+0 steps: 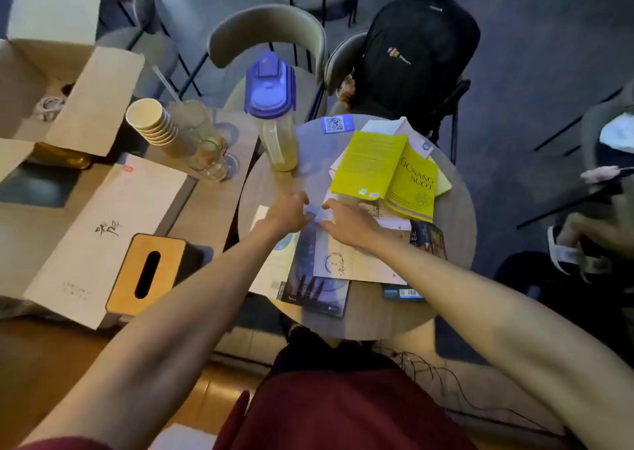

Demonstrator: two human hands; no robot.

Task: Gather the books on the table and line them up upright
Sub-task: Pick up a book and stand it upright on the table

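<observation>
Several books lie flat in a loose pile on the round table (456, 230). A yellow book (384, 171) lies open, cover up, at the far right. A cream book (350, 261) lies on a dark blue book (319, 291), and another dark book (429, 240) sticks out at the right. My left hand (284, 213) and my right hand (346, 223) both reach to the far edge of the cream and dark books, fingers spread, touching the top corners. Neither hand clearly grips anything.
A plastic pitcher with a blue lid (274, 113) stands at the table's far left edge. The adjoining table at left holds glasses (206, 151), stacked paper cups (151, 123), a wooden tissue box (147, 274), a white box (103, 230) and an open carton (68, 82). A black backpack (415, 51) sits on a chair.
</observation>
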